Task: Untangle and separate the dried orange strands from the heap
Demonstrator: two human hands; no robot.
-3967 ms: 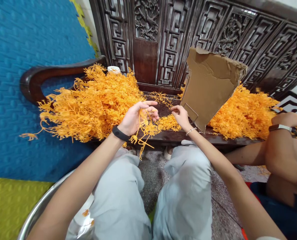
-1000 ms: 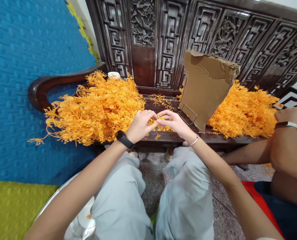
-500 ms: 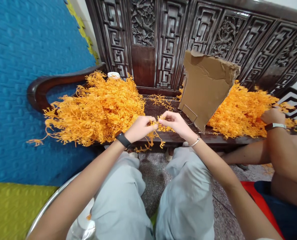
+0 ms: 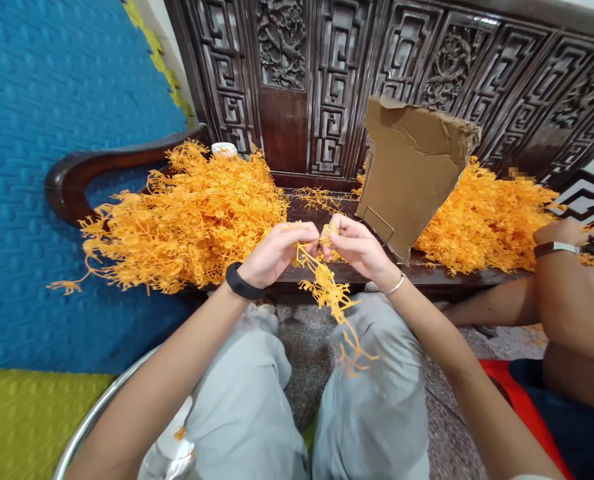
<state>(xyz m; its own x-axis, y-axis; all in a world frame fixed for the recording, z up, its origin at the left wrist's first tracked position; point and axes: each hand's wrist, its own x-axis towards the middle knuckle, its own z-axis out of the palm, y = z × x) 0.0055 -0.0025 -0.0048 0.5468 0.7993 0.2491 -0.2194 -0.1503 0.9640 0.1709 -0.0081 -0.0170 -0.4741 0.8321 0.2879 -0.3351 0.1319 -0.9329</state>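
Observation:
My left hand [image 4: 281, 248], with a black wristband, is closed on a branching orange plastic sprig [image 4: 331, 283]. Fingertip to fingertip with it, my right hand [image 4: 357, 247] pinches the upper end of the same sprig; a silver bangle circles that wrist. The sprig dangles below both hands, over the gap between my knees. Just left of my left hand, a large heap of orange plastic sprigs [image 4: 201, 220] covers the end of the dark wooden bench [image 4: 307, 212]. Exactly how the fingertips grip the pieces is hard to make out.
An upright cardboard piece [image 4: 417, 173] in a wire holder stands on the bench. Beyond it lies a second orange heap [image 4: 487, 223], beside a co-worker's hand [image 4: 559, 233]. A white container [image 4: 224, 149] sits behind the left heap. A metal-rimmed basin [image 4: 101, 407] is by my left leg.
The orange sprig between my hands now hangs lower and swings to the right. My fingers have shifted on it, hands staying close together. The co-worker's hand has moved slightly right.

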